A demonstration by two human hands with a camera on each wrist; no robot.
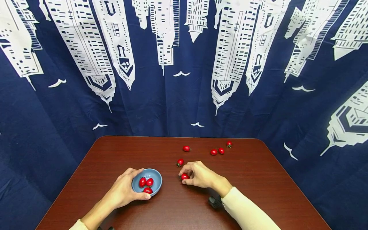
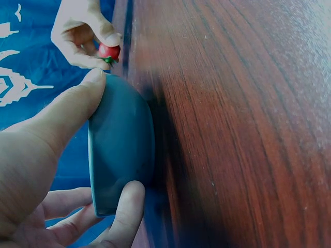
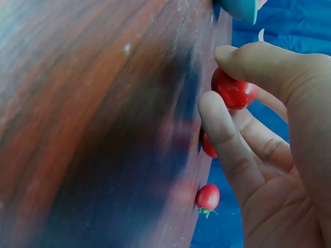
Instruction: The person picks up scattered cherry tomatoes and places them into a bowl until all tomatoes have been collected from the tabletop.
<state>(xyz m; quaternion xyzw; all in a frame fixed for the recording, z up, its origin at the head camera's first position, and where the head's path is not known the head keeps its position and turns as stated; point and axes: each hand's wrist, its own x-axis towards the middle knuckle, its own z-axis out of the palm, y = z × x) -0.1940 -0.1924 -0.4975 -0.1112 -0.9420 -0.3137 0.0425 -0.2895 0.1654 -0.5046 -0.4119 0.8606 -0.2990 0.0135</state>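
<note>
Cherry tomato (image 1: 185, 176), one: your right hand (image 1: 199, 175) is pinching it, thumb against fingers, right of the blue bowl (image 1: 156, 176). Probably light, slick, bruisable; its middle is offering the safest hold. Calyx (image 2: 107, 60) is pointing left, long axis running roughly left-right. Your left hand (image 1: 124, 189) is clasping the bowl's sides.

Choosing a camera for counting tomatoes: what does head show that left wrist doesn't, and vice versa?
Head only: three tomatoes inside the blue bowl, plus five loose tomatoes on the table.
Left wrist only: one of the fingers against the bowl's outer wall.
Both: left hand gripping the bowl, right hand holding a tomato, the table and the blue-and-white cloth.
</note>
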